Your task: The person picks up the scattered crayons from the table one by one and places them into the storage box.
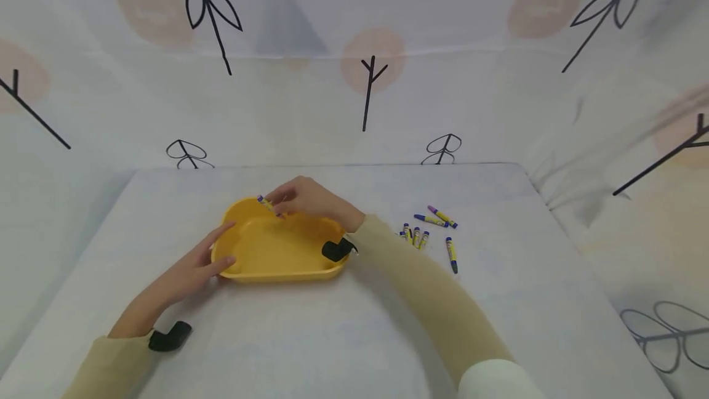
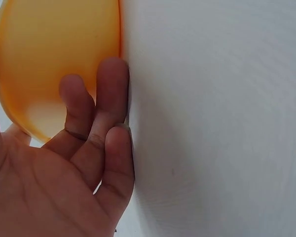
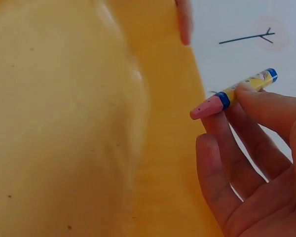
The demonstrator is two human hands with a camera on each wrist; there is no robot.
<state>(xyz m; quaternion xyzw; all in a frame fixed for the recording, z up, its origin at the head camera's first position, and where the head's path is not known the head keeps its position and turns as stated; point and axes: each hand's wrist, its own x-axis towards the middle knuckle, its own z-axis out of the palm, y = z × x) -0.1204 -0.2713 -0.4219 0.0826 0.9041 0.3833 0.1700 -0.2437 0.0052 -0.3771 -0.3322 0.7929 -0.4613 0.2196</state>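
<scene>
Yellow tray [image 1: 277, 254], left of frame centre: left hand [image 1: 196, 266] grips its rim; right hand [image 1: 310, 197] pinches a pink crayon [image 3: 229, 97], which slack fingers could drop.

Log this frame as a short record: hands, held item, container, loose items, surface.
left_hand: holds tray's left rim
right_hand: pinches crayon over tray
held_crayon: pink tip, yellow wrapper, blue bands
tray: yellow, rounded corners
loose_crayons: several, lying right of tray
table: white covering
</scene>
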